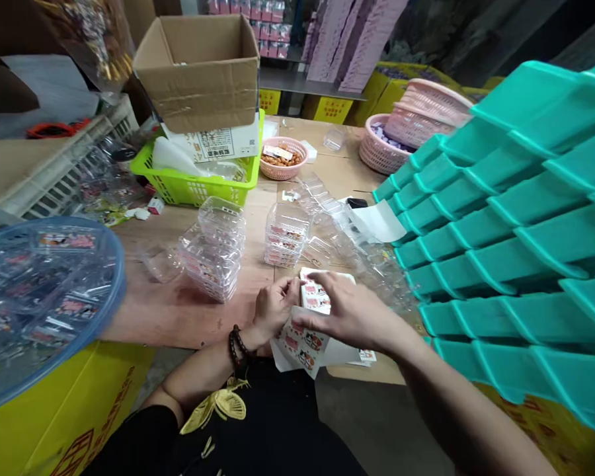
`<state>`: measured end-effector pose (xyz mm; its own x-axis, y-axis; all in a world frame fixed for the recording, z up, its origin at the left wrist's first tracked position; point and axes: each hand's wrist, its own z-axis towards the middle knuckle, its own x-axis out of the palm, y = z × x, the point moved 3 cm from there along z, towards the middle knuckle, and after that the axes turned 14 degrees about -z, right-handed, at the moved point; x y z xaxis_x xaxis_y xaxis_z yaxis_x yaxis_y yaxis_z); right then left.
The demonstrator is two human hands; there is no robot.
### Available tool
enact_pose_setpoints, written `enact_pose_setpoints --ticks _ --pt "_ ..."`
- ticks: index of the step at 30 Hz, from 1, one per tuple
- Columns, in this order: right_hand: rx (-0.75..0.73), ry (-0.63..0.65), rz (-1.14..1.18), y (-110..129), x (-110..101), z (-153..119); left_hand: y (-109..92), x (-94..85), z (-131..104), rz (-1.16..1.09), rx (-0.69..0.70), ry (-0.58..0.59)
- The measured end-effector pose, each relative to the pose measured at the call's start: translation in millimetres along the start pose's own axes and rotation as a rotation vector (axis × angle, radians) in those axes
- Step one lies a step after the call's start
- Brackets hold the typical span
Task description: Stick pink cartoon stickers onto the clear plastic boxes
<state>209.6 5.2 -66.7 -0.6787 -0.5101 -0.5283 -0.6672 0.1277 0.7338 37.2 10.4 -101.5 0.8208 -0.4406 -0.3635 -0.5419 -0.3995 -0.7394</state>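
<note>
- While the left hand (274, 309) curls at lower centre, grip unclear, sticker sheets (305, 344) lie beside it.
- The right hand (351, 312), half-open, arches over them.
- Clear plastic boxes (213, 258) stand stacked left of centre.

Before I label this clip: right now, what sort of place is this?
Probably a small packing workshop: stacked clear plastic boxes, sheets of printed stickers under the hands, and a blue basket full of labelled boxes.

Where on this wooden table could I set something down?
Bare tabletop shows between the left stack of clear plastic boxes and the middle stack, and at the front edge beside the round blue basket. Right of the middle stack, clear plastic pieces crowd it.
</note>
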Motion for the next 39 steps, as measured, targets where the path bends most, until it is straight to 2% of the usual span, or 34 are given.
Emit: enact_pose_setpoints --ticks 3,5,7,10,12,14,15,18,20,21,26,28,31,35,37,39 --pt "0.089 0.202 0.315 -33 39 -19 -9 0.6 6 -0.026 0.001 0.032" --pt "0.160 0.196 0.614 -49 54 -27 -10 -2.9 10 -0.212 -0.072 0.091" --pt "0.241 0.146 0.839 -62 61 -33 -8 -8.0 11 -0.446 -0.212 0.177" --pt "0.327 0.112 0.969 -77 62 -43 1 -10.5 7 -0.656 -0.480 0.322" --pt "0.301 0.154 0.931 -82 61 -49 7 -8.3 5 -0.687 -0.530 0.328" --pt "0.241 0.202 0.769 -81 58 -51 10 -3.3 6 -0.658 -0.477 0.288" --pt "0.210 0.186 0.668 -80 55 -51 10 -0.1 6 -0.628 -0.446 0.273" --pt "0.114 -0.019 0.487 -68 47 -42 9 8.1 7 -0.499 -0.360 0.275" --pt "0.062 -0.152 0.536 -58 47 -32 7 9.0 8 -0.411 -0.285 0.268" --pt "0.047 -0.178 0.586 -54 49 -27 6 8.3 8 -0.372 -0.251 0.259" --pt "0.134 -0.155 0.844 -53 69 -17 12 3.9 4 -0.283 -0.181 0.229" --pt "0.180 -0.220 0.851 -57 74 -21 15 4.9 2 -0.319 -0.187 0.220" --pt "0.137 -0.427 0.665 -60 77 -29 18 8.6 0 -0.434 -0.261 0.225" --pt "0.007 -0.734 0.270 -60 80 -40 21 13.1 -2 -0.667 -0.489 0.352" --pt "-0.017 -0.828 0.131 -59 84 -45 23 13.1 -3 -0.757 -0.602 0.395" --pt "-0.107 -0.890 0.043 -54 86 -52 26 12.5 -4 -0.812 -0.690 0.383"
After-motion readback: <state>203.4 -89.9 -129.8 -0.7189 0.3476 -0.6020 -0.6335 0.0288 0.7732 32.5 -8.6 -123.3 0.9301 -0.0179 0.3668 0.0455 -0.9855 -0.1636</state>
